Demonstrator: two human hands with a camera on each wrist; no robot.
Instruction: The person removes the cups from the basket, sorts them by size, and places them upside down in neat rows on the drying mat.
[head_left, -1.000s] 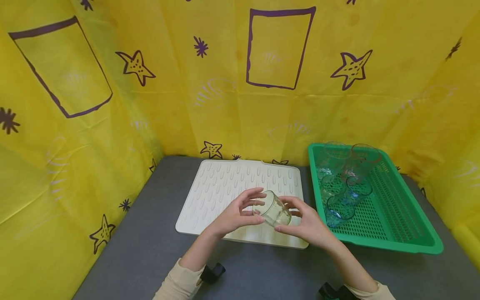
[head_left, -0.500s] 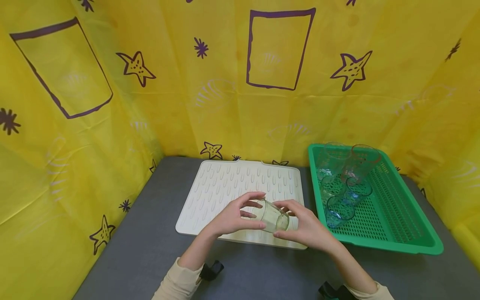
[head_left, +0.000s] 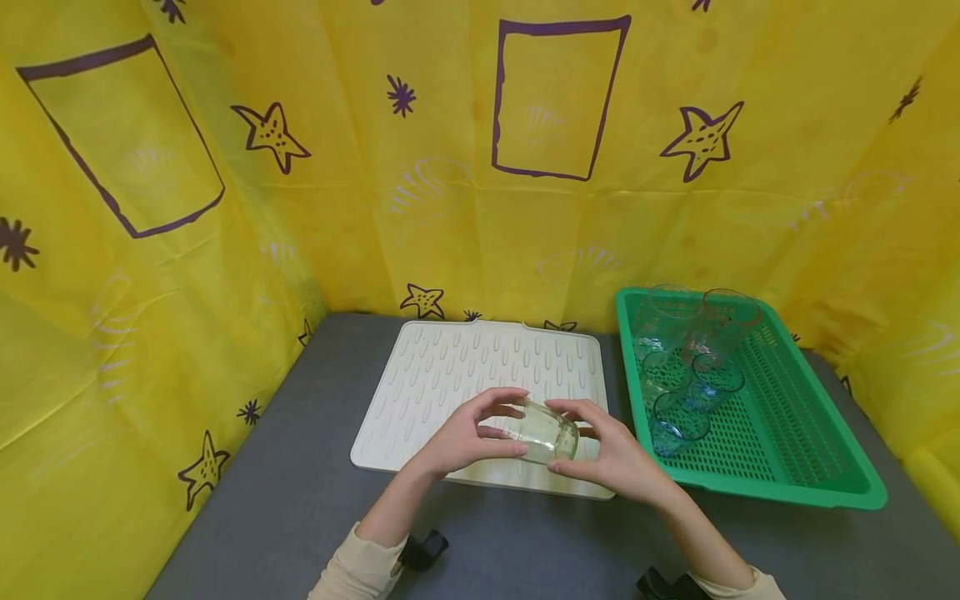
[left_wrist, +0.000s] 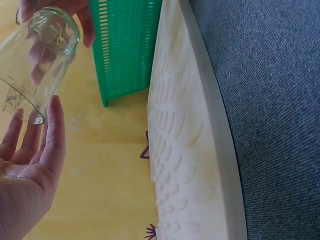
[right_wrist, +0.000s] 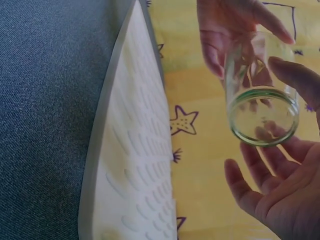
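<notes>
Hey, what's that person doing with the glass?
A person is holding a see-through glass in both hands. The left hand is at one end and the right hand at the other, with the glass tipped sideways. It's up in the air over a white bumpy mat. Next to the mat, a green basket has more glasses standing in it.
</notes>
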